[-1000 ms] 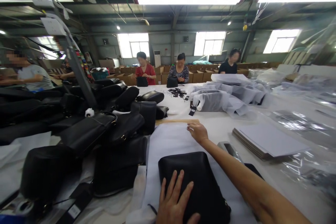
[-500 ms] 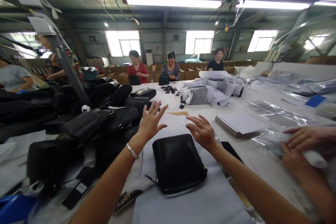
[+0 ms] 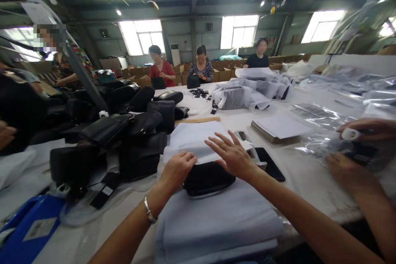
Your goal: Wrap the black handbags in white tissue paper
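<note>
A black handbag (image 3: 210,181) lies on a stack of white wrapping sheets (image 3: 216,218) in front of me. The far part of a white paper sheet (image 3: 194,134) is folded back over the bag's far half and hides it. My left hand (image 3: 177,169) is closed on the left of the folded edge, its fingertips pinching the paper. On the right, my right hand (image 3: 233,154) is open, with fingers stretched out over the paper and its thumb side close to the bag. A silver bangle (image 3: 149,210) circles my left wrist.
Many black bags (image 3: 105,130) are piled at left, beside a blue tape dispenser (image 3: 34,227). To the right lie a dark phone-like slab (image 3: 270,165), a stack of cards (image 3: 280,128) and clear plastic bags (image 3: 318,115). A co-worker's hands (image 3: 352,173) handle plastic there. Wrapped bags (image 3: 235,97) lie beyond.
Both hands came down and toward me. The left hand closed on the paper's edge, and the sheet now covers the bag's far half. The camera view has tilted downward.
</note>
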The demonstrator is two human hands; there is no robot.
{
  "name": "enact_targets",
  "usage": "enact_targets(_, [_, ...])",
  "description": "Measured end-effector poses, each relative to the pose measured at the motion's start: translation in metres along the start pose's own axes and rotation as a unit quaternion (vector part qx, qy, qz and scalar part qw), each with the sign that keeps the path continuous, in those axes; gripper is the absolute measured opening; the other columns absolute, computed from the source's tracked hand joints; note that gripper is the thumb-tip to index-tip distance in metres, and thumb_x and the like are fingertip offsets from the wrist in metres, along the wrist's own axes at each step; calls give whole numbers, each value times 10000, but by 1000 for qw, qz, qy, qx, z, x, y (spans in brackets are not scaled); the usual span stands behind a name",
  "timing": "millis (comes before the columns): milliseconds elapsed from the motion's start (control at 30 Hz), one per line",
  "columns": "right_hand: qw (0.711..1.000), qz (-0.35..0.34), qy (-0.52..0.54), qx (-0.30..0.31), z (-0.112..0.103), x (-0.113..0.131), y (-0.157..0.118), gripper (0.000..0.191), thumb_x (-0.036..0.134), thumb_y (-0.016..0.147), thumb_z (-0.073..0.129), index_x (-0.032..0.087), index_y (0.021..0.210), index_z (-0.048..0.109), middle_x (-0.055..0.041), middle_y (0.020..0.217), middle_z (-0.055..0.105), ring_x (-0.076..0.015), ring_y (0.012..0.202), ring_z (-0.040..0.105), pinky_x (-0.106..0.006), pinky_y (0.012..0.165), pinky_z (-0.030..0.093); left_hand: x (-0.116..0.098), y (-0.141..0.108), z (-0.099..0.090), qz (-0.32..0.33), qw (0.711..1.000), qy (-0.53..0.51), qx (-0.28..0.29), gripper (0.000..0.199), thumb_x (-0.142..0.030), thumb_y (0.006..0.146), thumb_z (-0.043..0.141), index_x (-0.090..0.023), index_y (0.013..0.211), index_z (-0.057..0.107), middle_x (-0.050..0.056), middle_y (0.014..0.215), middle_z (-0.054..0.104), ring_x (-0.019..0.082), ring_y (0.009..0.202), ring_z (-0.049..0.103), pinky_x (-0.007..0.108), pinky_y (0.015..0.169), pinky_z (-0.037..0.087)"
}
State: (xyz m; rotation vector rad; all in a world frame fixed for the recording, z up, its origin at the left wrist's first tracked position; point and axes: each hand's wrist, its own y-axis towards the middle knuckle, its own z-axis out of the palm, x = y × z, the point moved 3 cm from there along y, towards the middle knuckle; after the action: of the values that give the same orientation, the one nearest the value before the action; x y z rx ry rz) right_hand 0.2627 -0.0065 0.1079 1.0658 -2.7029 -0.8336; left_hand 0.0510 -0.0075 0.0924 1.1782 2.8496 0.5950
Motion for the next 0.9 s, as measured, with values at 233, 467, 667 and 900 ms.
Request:
enact_targets(233, [998,-47,40,0,53,4,-36,511,33,889,437,213,1350,564,-68,1337,632,-231,1294,536,-486,1132,378,-13,-29,25,-13,1000,-19,-20,305,-61,918,488,-208,1130,652,69,1072,697,210,943,628,350,809,543])
enact_targets(467, [998,-39,48,-17,58,16,-61,500,37,905,433,220,1349,573,-70,1364,607,-221,1273,559,-454,1066,468,-26,-25,24,-29,996,-75,-40,261,-267,976,489,-225,1188,636,71,1164,697,223,1055,636,417,962,502])
enact_targets(667, [994,21,106,-4,37,20,-90,445,55,916,461,249,1278,630,-59,1317,646,-214,1275,557,-459,1102,425,-49,-23,48,-53,992,-112,8,490,-378,967,503,-202,1423,460,85,1535,423,283,1437,344,523,1162,311])
enact_targets(900, [966,127,219,56,-5,60,-154,377,432,855,682,243,1180,651,-50,1140,720,-217,1189,599,-430,1100,408,-56,-44,70,-25,994,-92,-50,525,-371,976,464,-248,1480,385,72,1554,381,289,1438,342,567,1149,311])
